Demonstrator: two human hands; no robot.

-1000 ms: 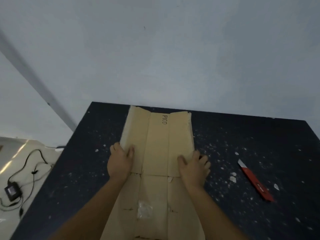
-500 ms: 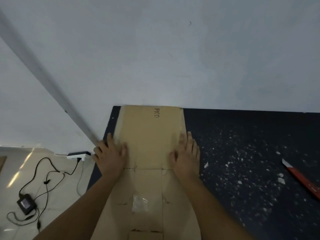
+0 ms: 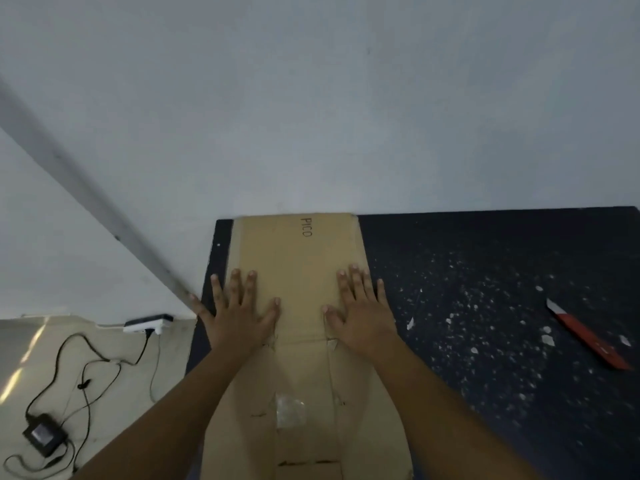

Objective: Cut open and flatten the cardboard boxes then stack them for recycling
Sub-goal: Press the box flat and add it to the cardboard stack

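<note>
While the flattened cardboard box (image 3: 298, 271) lay along the table's (image 3: 485, 393) left edge, its far end at the far edge, both hands were pressed flat on it, fingers straight and spread: the left hand (image 3: 239, 313) over its left side, the right hand (image 3: 360, 313) over its right.

Both hands, the left hand (image 3: 239, 317) and right hand (image 3: 360, 313), are pressing flat on the cardboard (image 3: 298, 258) (marked PICO) lying on the dark table (image 3: 485, 271); a red knife (image 3: 585, 332) is lying well apart.
</note>
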